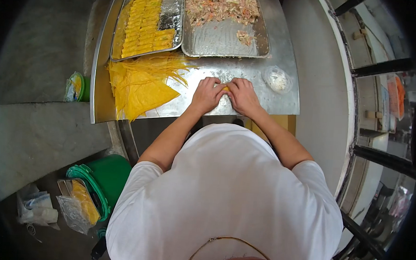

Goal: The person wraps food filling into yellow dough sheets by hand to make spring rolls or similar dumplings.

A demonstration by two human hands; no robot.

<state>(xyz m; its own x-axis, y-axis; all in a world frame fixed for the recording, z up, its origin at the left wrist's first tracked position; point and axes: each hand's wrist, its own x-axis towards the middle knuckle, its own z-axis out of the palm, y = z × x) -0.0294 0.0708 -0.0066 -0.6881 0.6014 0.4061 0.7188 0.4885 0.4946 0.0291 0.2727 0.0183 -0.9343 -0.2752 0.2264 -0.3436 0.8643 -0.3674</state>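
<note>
My left hand (206, 94) and my right hand (243, 96) meet over the steel table (248, 69), near its front edge. Between their fingertips a bit of a yellow spring roll (226, 88) shows; my fingers cover most of it. Both hands are closed on this roll from either side. To the left of my left hand lies a stack of yellow wrapper sheets (142, 93), with thin strips at its top and some sheets over the table edge. Right of my right hand sits a clear plastic bag (278, 80) with something white in it.
At the back left, a metal tray (178, 36) holds rows of yellow rolls. Beside it, another tray (221, 40) contains shredded meat-and-vegetable filling. Green buckets (111, 172) stand on the floor at left. A wall and black metal bars (383, 160) run along the right.
</note>
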